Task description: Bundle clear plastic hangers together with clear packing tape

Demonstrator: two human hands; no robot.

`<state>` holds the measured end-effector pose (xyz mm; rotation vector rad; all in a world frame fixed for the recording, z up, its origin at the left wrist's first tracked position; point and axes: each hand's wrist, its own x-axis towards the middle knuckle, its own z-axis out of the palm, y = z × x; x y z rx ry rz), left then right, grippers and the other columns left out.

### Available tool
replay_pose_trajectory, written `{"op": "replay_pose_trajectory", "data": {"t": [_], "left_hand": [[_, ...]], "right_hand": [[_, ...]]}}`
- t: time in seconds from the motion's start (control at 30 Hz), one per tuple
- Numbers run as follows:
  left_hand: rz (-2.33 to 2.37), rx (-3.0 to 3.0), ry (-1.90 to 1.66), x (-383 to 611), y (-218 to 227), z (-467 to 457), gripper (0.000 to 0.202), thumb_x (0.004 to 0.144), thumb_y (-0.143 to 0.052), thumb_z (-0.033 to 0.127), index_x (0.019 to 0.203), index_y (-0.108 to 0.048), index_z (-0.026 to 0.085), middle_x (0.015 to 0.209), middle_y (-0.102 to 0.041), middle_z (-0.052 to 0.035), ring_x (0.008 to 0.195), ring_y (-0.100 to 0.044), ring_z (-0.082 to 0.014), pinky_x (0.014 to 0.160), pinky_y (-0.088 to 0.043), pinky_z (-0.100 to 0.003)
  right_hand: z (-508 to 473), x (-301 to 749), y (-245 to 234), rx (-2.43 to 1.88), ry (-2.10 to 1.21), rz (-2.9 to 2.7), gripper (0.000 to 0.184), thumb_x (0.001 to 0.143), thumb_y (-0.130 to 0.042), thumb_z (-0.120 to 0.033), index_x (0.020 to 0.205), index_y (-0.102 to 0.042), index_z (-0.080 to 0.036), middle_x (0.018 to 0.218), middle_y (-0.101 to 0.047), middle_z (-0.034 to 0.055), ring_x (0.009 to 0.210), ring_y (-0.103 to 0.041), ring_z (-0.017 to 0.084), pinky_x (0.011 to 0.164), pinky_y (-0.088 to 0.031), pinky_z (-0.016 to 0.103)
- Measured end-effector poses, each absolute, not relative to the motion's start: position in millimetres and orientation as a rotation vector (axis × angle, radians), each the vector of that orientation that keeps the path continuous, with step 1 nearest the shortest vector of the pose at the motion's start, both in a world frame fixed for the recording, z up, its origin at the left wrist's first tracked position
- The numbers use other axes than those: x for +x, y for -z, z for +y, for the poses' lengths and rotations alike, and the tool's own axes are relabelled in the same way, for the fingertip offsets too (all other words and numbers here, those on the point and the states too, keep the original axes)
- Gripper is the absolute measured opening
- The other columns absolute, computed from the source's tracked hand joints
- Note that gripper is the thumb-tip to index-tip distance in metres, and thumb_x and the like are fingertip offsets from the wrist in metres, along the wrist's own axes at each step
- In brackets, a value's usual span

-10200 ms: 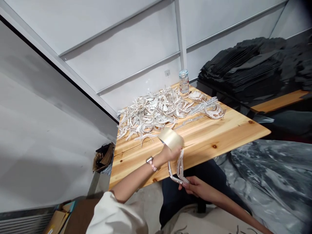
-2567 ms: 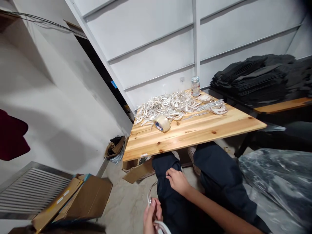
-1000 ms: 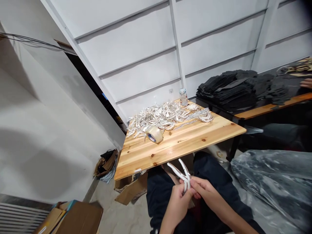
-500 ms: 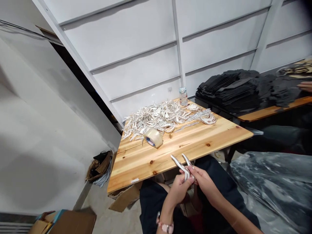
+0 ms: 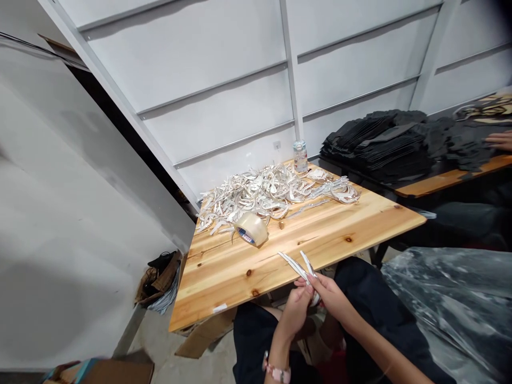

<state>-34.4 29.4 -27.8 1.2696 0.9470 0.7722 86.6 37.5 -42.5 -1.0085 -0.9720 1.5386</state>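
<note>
Both my hands meet just past the front edge of the wooden table [image 5: 228,272], over my lap. My left hand [image 5: 296,306] is closed on a thin, curved white strip [image 5: 294,262] with a shiny edge. Pinched in my right hand [image 5: 330,293] is a similar white strip [image 5: 307,261] beside it. The strips' far ends spread apart over the table edge, and their near ends are partly hidden by my fingers. A large heap of similar curved strips [image 5: 256,192] covers the back of the table. In front of it lies a roll of clear tape [image 5: 251,229].
A clear jar [image 5: 300,156] stands by the wall. A bundle of strips [image 5: 344,191] lies at the right. Stacked black pieces [image 5: 380,141] cover the neighbouring table, where another person's hand [image 5: 499,141] shows. Plastic sheeting [image 5: 452,298] is at right, cardboard boxes [image 5: 108,370] on the floor.
My hands have come slightly closer together and turned, so the strips now show more edge-on with their near ends more covered. The view has shifted a little.
</note>
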Motion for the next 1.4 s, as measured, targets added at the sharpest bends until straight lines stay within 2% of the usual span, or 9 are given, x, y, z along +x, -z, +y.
{"op": "replay_pose_trajectory", "data": {"t": [0.27,0.53,0.67,0.77,0.83,0.97,1.1,1.27,1.4], "left_hand": [[1.162,1.266,-0.961,-24.6,29.6,15.0,0.059,0.076,-0.051,0.074,0.064,-0.046,0.016,0.063,-0.032,0.0030,0.064,-0.028,-0.0116,0.060,-0.026,-0.026],[1.155,1.270,-0.975,-27.1,29.7,15.1,0.050,0.080,-0.058,0.060,0.064,-0.051,0.014,0.063,-0.037,0.0028,0.063,-0.030,-0.0110,0.059,-0.026,-0.025],[1.184,1.300,-1.071,-27.5,23.1,10.5,0.046,0.093,-0.043,0.053,0.080,-0.061,0.013,0.075,-0.057,-0.0025,0.074,-0.049,-0.0159,0.073,-0.039,-0.027],[1.215,1.224,-1.141,-25.7,24.7,8.2,0.044,0.094,-0.042,0.052,0.091,-0.064,0.014,0.089,-0.065,-0.0069,0.087,-0.058,-0.0201,0.084,-0.043,-0.030],[1.188,1.120,-1.213,-24.2,29.1,7.8,0.039,0.092,-0.047,0.050,0.098,-0.063,0.015,0.095,-0.068,-0.0080,0.092,-0.061,-0.0211,0.087,-0.044,-0.031],[1.156,0.958,-1.317,-22.3,34.2,5.5,0.030,0.088,-0.057,0.046,0.095,-0.061,0.017,0.086,-0.068,-0.0050,0.081,-0.063,-0.0188,0.079,-0.049,-0.029],[1.238,1.175,-1.245,-21.1,23.4,-0.8,0.032,0.094,-0.047,0.044,0.105,-0.063,0.017,0.104,-0.068,-0.0080,0.097,-0.062,-0.0202,0.088,-0.046,-0.029],[1.329,1.328,-1.171,-20.2,10.2,-4.7,0.036,0.095,-0.045,0.043,0.093,-0.069,0.016,0.088,-0.068,-0.0060,0.086,-0.060,-0.0196,0.080,-0.045,-0.028],[1.349,1.453,-1.099,-22.4,2.0,-3.7,0.029,0.091,-0.054,0.038,0.087,-0.073,0.017,0.087,-0.069,-0.0055,0.085,-0.060,-0.0199,0.079,-0.044,-0.027]], "right_hand": [[29.9,81.9,41.8,-1.021,-1.476,-1.006,0.053,0.080,-0.058,-0.065,0.093,-0.073,-0.016,0.091,-0.076,0.0115,0.096,-0.068,0.029,0.098,-0.046,0.044],[31.2,89.2,47.2,-1.023,-1.472,-1.005,0.049,0.081,-0.059,-0.062,0.093,-0.074,-0.017,0.094,-0.076,0.0099,0.092,-0.068,0.030,0.090,-0.051,0.042],[31.3,93.1,39.2,-1.006,-1.530,-0.909,0.047,0.080,-0.061,-0.061,0.096,-0.073,-0.018,0.092,-0.077,0.0086,0.086,-0.071,0.029,0.084,-0.055,0.043],[28.8,93.7,30.5,-0.974,-1.572,-0.830,0.042,0.079,-0.064,-0.058,0.094,-0.073,-0.020,0.094,-0.077,0.0080,0.089,-0.071,0.029,0.081,-0.056,0.042],[26.9,93.4,27.1,-0.937,-1.602,-0.788,0.039,0.081,-0.064,-0.056,0.094,-0.072,-0.020,0.092,-0.077,0.0075,0.090,-0.071,0.029,0.079,-0.056,0.041],[24.1,93.2,28.5,-0.936,-1.642,-0.724,0.038,0.083,-0.062,-0.055,0.098,-0.069,-0.020,0.085,-0.078,0.0070,0.081,-0.072,0.028,0.075,-0.055,0.041],[20.5,93.7,30.4,-0.959,-1.627,-0.780,0.040,0.084,-0.061,-0.055,0.098,-0.069,-0.019,0.091,-0.077,0.0083,0.082,-0.071,0.027,0.077,-0.054,0.040],[17.1,92.9,23.4,-1.005,-1.481,-0.949,0.039,0.085,-0.058,-0.055,0.098,-0.071,-0.020,0.098,-0.075,0.0063,0.094,-0.066,0.025,0.091,-0.047,0.036],[16.3,94.1,17.4,-1.038,-1.433,-1.068,0.045,0.085,-0.055,-0.060,0.097,-0.072,-0.020,0.091,-0.074,0.0052,0.090,-0.064,0.026,0.086,-0.048,0.035]]}}
